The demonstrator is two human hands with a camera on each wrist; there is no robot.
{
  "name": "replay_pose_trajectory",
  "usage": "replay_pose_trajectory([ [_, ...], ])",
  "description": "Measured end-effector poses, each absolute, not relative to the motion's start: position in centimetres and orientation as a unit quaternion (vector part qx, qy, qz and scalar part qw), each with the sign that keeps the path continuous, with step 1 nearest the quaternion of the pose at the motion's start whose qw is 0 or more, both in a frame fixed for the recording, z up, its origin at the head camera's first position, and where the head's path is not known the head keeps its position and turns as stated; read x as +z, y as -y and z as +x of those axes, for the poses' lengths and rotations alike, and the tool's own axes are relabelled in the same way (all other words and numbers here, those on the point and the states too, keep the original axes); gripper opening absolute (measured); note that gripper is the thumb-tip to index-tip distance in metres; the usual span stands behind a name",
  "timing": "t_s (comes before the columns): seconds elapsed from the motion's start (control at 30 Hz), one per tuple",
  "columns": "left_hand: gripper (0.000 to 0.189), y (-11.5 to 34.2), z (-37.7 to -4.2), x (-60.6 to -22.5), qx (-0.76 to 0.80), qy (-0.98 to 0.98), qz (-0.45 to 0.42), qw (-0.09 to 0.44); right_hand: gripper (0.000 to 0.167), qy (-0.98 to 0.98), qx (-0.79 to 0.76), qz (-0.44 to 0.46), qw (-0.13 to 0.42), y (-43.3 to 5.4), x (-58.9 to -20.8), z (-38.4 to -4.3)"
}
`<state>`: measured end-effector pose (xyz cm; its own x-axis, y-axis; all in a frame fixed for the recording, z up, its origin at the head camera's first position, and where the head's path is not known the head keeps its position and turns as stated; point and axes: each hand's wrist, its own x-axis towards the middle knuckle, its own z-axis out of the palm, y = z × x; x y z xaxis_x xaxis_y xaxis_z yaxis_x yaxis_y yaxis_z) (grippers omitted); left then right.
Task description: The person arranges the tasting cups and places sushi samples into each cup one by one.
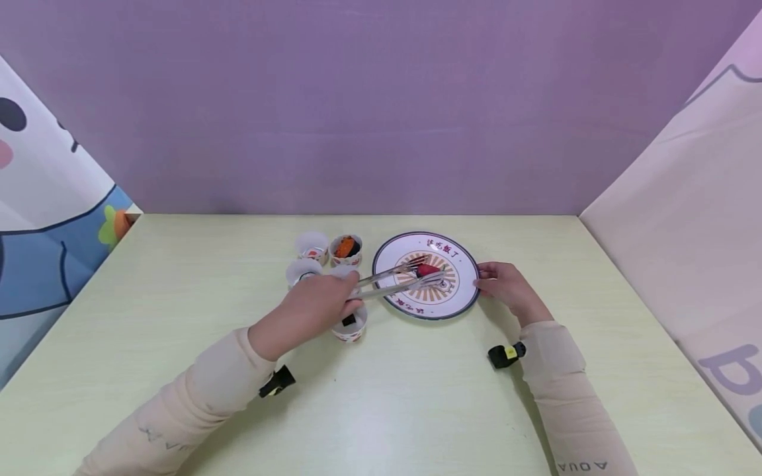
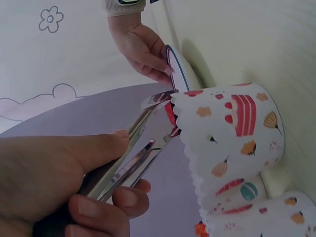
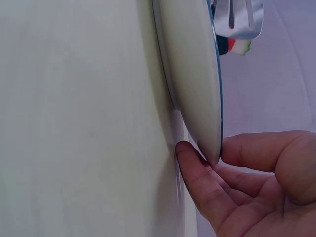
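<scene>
My left hand [image 1: 312, 307] grips a pair of metal serving tongs [image 1: 387, 290], reaching over the plate from the left. Between the slotted tong ends is a small red sushi-like piece [image 1: 426, 270]; in the right wrist view the piece [image 3: 231, 45] also shows a dark band and a pale green-white end. Whether it touches the plate is unclear. The round white plate [image 1: 389, 258] has a dark blue rim, red characters and a sunburst pattern. My right hand [image 1: 506, 285] pinches its right edge, thumb above and fingers beneath in the right wrist view.
Several small patterned paper cups cluster left of the plate. One cup [image 1: 338, 261] contains an orange-and-black piece [image 1: 345, 247], and the nearest cup [image 1: 349, 335] a black one. Part of the group is behind my left hand. A purple backdrop [image 1: 369, 112] rises behind the table [image 1: 405, 396].
</scene>
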<state>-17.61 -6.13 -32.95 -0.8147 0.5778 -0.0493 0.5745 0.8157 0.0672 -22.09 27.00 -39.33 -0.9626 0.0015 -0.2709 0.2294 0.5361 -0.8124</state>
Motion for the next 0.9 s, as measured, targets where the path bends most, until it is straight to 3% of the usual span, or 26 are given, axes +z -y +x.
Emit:
replay_pose_trajectory([
  [0.5, 0.029, 9.6, -16.2, -32.4, 0.043, -0.953, 0.300, -0.009, 0.047, -0.872, -0.465, 0.078, 0.129, -27.1, -39.1, -22.1],
  [0.9, 0.027, 13.2, -14.9, -31.4, 0.056, -0.956, 0.287, -0.012, 0.044, -0.872, -0.467, 0.074, 0.126, -27.2, -39.1, -22.3],
])
